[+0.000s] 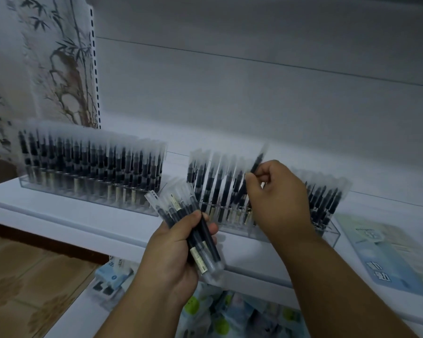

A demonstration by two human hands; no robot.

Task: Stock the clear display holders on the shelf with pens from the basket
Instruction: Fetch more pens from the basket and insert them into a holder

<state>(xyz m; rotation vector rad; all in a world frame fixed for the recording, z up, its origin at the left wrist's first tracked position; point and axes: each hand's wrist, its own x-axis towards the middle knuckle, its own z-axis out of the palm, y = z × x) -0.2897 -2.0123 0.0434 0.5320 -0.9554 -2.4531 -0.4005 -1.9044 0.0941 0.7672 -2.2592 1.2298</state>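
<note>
Two clear display holders stand on the white shelf (66, 213). The left holder (88, 191) is packed with upright dark pens with frosted caps. The right holder (332, 234) also carries many pens; my right arm covers its middle. My left hand (178, 250) is shut on a bundle of pens (193, 228), fanned upward just in front of the shelf edge. My right hand (276, 198) pinches a single pen (257, 162) tilted above the right holder's row. The basket is out of view.
A blue-green booklet (386, 254) lies flat on the shelf at the right. Below the shelf sit colourful packets (225, 315) and a small blue pack (114, 276). A slotted shelf upright (94, 69) and bamboo-print wall (59, 64) stand at the left. Brown floor (29, 284) shows lower left.
</note>
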